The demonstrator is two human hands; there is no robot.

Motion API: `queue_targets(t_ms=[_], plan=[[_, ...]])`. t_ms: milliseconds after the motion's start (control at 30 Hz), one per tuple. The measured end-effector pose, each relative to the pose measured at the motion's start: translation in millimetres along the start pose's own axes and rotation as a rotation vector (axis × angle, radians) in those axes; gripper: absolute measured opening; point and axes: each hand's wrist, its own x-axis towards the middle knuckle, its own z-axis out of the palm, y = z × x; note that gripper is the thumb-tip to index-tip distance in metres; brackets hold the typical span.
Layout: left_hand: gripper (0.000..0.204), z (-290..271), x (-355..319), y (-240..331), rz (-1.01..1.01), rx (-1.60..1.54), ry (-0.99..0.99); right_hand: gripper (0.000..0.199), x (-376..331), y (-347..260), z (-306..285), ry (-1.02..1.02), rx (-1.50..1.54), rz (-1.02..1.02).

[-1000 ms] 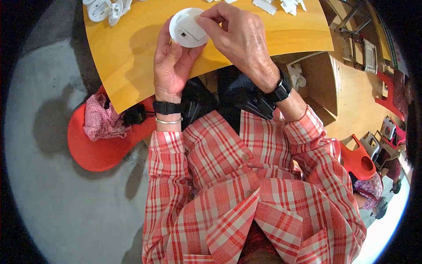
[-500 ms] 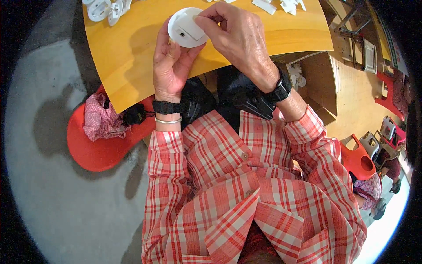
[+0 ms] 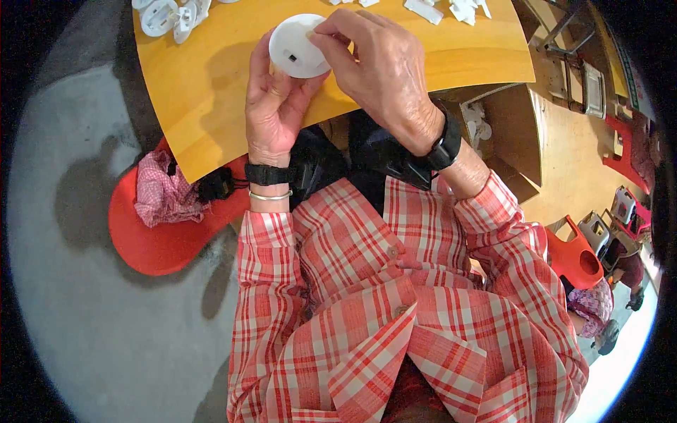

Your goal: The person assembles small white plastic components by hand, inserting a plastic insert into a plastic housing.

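A white round plastic housing [image 3: 299, 51], with a small dark rectangular slot in its face, is held tilted above the near part of the yellow table. My left hand [image 3: 276, 106] cups it from below and the left, fingers behind it and thumb by its lower rim. From the right, my right hand [image 3: 377, 67] has curled fingers, with thumb and forefinger tips closed at the housing's upper right. Whether a small part lies under those fingertips is hidden.
White round plastic parts [image 3: 161, 17] are heaped at the table's [image 3: 211, 141] far left; small white pieces [image 3: 424, 10] lie at the far edge. A cardboard box [image 3: 518, 134] with white parts stands below right. A red stool [image 3: 151, 243] with pink cloth [image 3: 166, 190] is at left.
My right hand has turned slightly over the housing, its wrist shifting a little. The raised rectangular outline seen on the face before no longer shows clearly. My left hand has barely moved.
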Motion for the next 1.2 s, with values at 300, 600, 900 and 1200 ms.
queue_targets(t_ms=[300,600,900,1200], plan=[[0.054,1,-1,-1,0.024,0.061,-0.021,0.011,10,-23,-13,-0.087,0.033,0.223],[0.050,3,2,-3,0.042,0.111,-0.053,0.027,-7,12,5,-0.091,0.082,0.238],[0.042,25,7,28,-0.036,0.680,-0.028,0.022,8,17,-16,-0.160,0.138,-0.003],[0.043,42,3,30,-0.018,0.683,0.059,0.028,5,21,-14,-0.175,0.432,0.088]])
